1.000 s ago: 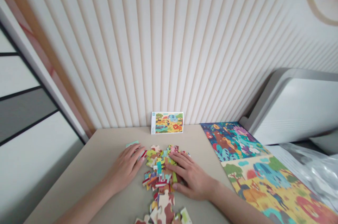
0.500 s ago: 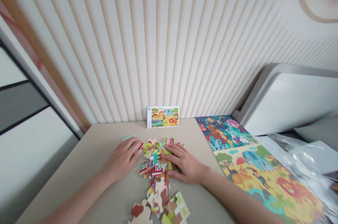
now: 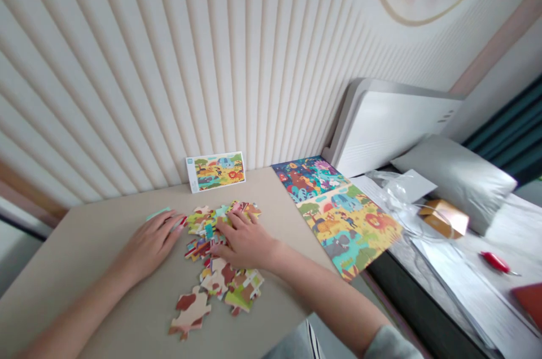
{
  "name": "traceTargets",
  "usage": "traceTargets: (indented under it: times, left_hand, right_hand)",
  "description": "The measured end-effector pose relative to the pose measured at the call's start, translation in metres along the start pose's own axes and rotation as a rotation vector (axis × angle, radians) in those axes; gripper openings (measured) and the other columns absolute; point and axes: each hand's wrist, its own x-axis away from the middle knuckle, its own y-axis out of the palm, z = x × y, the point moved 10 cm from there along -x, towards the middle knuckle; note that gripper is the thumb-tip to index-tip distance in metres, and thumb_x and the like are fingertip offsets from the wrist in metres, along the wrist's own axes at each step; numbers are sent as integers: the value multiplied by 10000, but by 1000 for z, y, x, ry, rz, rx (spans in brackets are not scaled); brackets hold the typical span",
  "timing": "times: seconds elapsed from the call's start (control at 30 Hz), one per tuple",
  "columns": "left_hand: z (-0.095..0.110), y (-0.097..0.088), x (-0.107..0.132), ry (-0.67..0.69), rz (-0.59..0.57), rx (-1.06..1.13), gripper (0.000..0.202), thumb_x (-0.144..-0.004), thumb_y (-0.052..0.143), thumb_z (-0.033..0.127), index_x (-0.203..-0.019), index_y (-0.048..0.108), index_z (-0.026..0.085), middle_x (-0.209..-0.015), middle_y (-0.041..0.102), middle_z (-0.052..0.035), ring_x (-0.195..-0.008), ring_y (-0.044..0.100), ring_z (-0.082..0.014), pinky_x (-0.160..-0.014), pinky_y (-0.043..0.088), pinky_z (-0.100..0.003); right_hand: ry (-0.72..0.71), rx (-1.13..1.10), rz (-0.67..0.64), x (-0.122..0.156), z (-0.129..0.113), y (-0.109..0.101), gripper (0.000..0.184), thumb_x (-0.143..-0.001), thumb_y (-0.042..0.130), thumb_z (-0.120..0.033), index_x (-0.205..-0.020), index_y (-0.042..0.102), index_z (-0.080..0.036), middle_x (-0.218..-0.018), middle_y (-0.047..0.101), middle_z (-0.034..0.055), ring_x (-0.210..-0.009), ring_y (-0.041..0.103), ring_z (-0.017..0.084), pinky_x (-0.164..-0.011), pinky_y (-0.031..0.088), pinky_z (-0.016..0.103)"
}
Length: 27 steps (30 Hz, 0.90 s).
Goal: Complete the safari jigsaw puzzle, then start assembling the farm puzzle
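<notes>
A heap of jigsaw puzzle pieces (image 3: pixel 215 277) lies across the middle of the table, many overlapping. My right hand (image 3: pixel 248 241) rests on the heap's right side with its fingers spread, covering some pieces. To the left, my left hand (image 3: pixel 152 243) lies flat with fingers stretched out. A teal puzzle piece (image 3: pixel 158 213) shows past its fingers, and a red-edged piece (image 3: pixel 181 222) is at its fingertips; the rest of both is hidden. One cow-patterned piece (image 3: pixel 190 311) sits at the near end of the heap.
A small picture card (image 3: pixel 218 171) leans against the ribbed wall (image 3: pixel 249 54) at the back. Two picture sheets, one dark blue (image 3: pixel 311 177) and one yellow (image 3: pixel 359 220), overhang the table's right edge. Beyond is a bed with papers (image 3: pixel 461 285), a silver pillow (image 3: pixel 457 178) and a red pen-like object (image 3: pixel 494 262).
My view has swung to the right and tilted, so more of the bed shows. Both hands stay close to the same places by the pieces.
</notes>
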Motion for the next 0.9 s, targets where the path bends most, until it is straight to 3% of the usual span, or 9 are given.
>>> traceTargets:
  times: [0.1, 0.3, 0.6, 0.77, 0.9]
  left_hand:
    - [-1, 3, 1, 19, -14, -7, 475, -1006, 349, 469, -1316, 587, 199, -1369, 589, -101, -1313, 505, -275, -1163, 363, -464]
    - [2, 3, 3, 9, -8, -30, 491, -1011, 332, 466, -1346, 561, 189, -1391, 568, -123, -1328, 490, -292, -1153, 368, -486]
    - [38, -16, 12, -57, 5, -22, 488, -1015, 362, 470, -1357, 550, 177, -1402, 548, -153, -1341, 472, -308, -1137, 377, -504]
    - [48, -35, 17, -131, 38, 17, 395, -988, 455, 427, -1294, 600, 224, -1343, 591, -131, -1278, 531, -305, -1089, 433, -496]
    - [67, -48, 19, -94, 27, 77, 301, -973, 494, 397, -1168, 656, 234, -1276, 633, -103, -1195, 587, -278, -1046, 474, -466]
  right_hand:
    - [65, -1, 69, 4, 0, 7, 577, -977, 417, -615, -1425, 461, -254, -1457, 493, 125, -1422, 332, 289, -1136, 287, 512]
    - [38, -19, 79, 5, 9, 12, 474, -1008, 424, -504, -1429, 470, -292, -1470, 495, 78, -1408, 353, 234, -1184, 203, 489]
    - [47, -63, 77, 0, 12, 15, 454, -995, 459, -428, -1420, 499, -272, -1478, 492, 98, -1422, 339, 247, -1190, 192, 499]
    - [37, -102, 48, 4, 18, 12, 479, -978, 493, -380, -1441, 486, -259, -1476, 495, 107, -1402, 374, 257, -1173, 247, 481]
    - [68, -132, 37, 13, 32, 1, 431, -940, 552, -332, -1365, 566, -261, -1387, 559, 98, -1300, 481, 254, -1102, 351, 434]
